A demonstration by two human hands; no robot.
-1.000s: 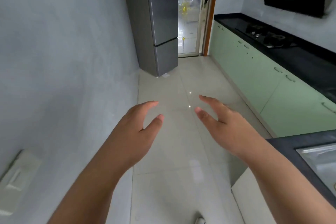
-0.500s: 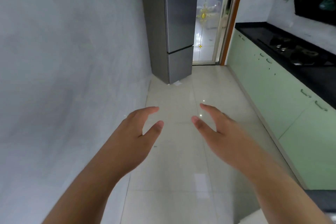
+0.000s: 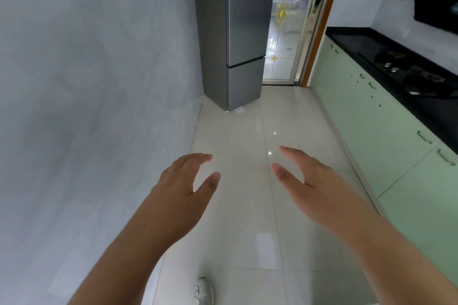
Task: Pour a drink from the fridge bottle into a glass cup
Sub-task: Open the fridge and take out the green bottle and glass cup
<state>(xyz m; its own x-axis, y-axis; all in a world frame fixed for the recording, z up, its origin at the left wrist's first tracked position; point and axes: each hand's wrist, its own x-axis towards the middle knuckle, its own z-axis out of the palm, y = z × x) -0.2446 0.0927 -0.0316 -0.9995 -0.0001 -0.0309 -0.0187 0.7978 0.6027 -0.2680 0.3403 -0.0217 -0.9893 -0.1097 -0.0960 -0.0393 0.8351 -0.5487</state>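
Observation:
A tall grey fridge point(image 3: 245, 32) stands at the far end of the kitchen against the left wall, both its doors closed. My left hand point(image 3: 183, 190) and my right hand point(image 3: 314, 186) are held out in front of me over the tiled floor, fingers relaxed and spread, holding nothing. Both hands are well short of the fridge. No bottle or glass cup is in view.
A grey wall point(image 3: 99, 82) runs along the left. Pale green cabinets point(image 3: 386, 136) with a black countertop point(image 3: 401, 67) and a gas hob point(image 3: 411, 69) line the right. A glass door point(image 3: 285, 32) is beyond the fridge. A white shoe point(image 3: 204, 291) shows at the bottom.
The fridge looms larger and nearer as I have moved down the kitchen toward it. The sink corner at lower right has left the view. Both hands keep the same open pose.

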